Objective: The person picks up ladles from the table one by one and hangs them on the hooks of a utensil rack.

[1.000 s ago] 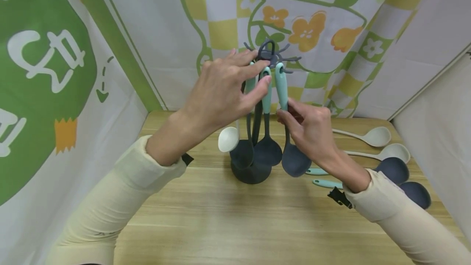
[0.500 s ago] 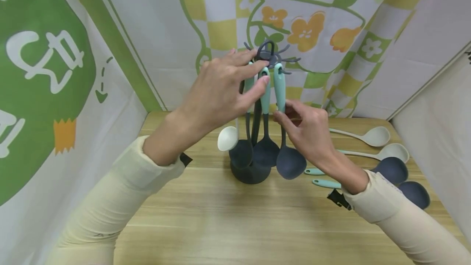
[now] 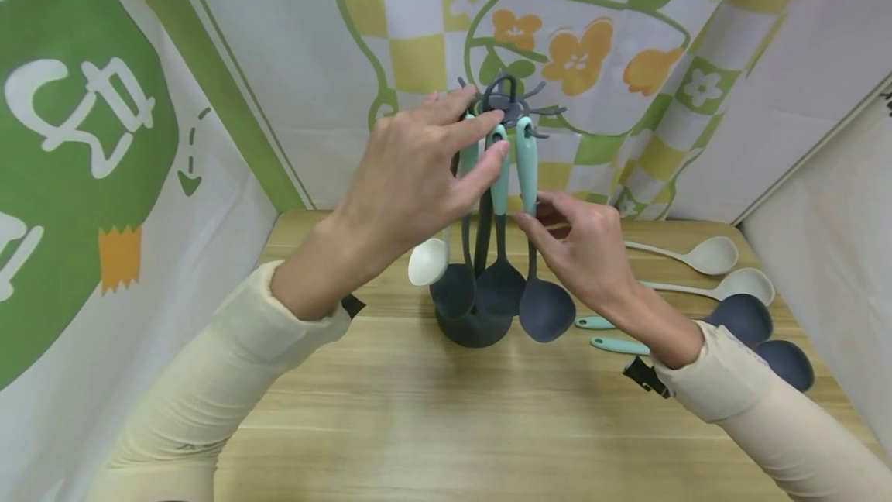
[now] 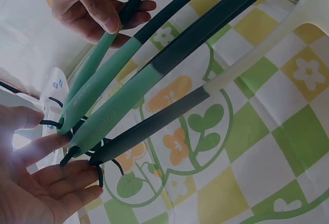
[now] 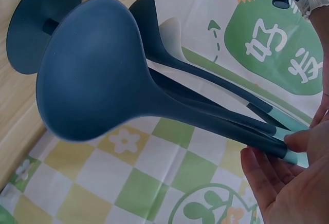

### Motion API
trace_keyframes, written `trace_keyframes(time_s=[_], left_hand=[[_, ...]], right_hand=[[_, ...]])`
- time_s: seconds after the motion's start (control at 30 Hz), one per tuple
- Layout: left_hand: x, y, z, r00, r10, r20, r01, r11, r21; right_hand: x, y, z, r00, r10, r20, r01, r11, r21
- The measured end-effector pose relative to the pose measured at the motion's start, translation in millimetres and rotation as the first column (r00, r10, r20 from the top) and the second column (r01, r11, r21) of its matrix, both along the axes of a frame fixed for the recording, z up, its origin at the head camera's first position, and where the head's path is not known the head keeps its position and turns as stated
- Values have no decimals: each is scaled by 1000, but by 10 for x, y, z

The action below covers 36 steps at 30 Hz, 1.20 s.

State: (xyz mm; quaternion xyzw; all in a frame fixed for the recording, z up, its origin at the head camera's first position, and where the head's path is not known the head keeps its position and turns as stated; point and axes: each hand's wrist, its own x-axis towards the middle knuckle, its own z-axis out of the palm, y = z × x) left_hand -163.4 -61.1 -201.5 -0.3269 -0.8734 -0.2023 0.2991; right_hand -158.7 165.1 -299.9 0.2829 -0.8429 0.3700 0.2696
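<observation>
My right hand (image 3: 585, 246) pinches a dark ladle (image 3: 547, 312) with a mint handle, near where the handle meets the dark shaft. Its top hole lies at a hook of the dark utensil stand (image 3: 474, 331), and a hook tip pokes out there. Up at the stand's hooks, my left hand (image 3: 414, 169) touches the rack and handle tops with fingers extended. Other utensils hang there: a dark turner (image 3: 500, 289), a dark spoon-like utensil (image 3: 454, 290) and a white ladle (image 3: 428, 262). In the right wrist view the held ladle's bowl (image 5: 92, 70) fills the left side.
On the wooden table (image 3: 418, 424) at the right lie two white ladles (image 3: 714, 256) and two dark ladles (image 3: 742, 320) with mint handles. A patterned cloth (image 3: 418, 22) hangs behind the stand, and white walls (image 3: 801, 215) stand on both sides.
The ladle in my right hand has shifted slightly left, its bowl swinging nearer the stand. My right hand moved a little left with it. My left hand stays almost still.
</observation>
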Motion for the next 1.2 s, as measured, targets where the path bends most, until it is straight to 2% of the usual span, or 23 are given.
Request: trace_keyframes(time_s=[0.1, 0.3, 0.5, 0.7, 0.93, 1.2], left_hand=[[24, 15, 10, 1000, 11, -11, -11, 1000, 10], [64, 68, 35, 998, 54, 20, -54, 998, -32], [42, 71, 19, 999, 39, 19, -38, 998, -40], [17, 35, 16, 999, 18, 34, -17, 1000, -19], [0, 8, 26, 999, 24, 42, -23, 999, -28], [-7, -19, 37, 997, 19, 72, -17, 999, -34]], right_hand=[[3, 5, 11, 1000, 4, 8, -4, 1000, 12], [26, 31, 28, 999, 11, 30, -12, 999, 30], [36, 130, 79, 998, 5, 59, -10, 996, 89], [16, 258, 155, 988, -33, 148, 4, 982, 187], [29, 372, 181, 986, -49, 160, 13, 976, 216], [27, 561, 155, 975, -81, 206, 11, 946, 323]])
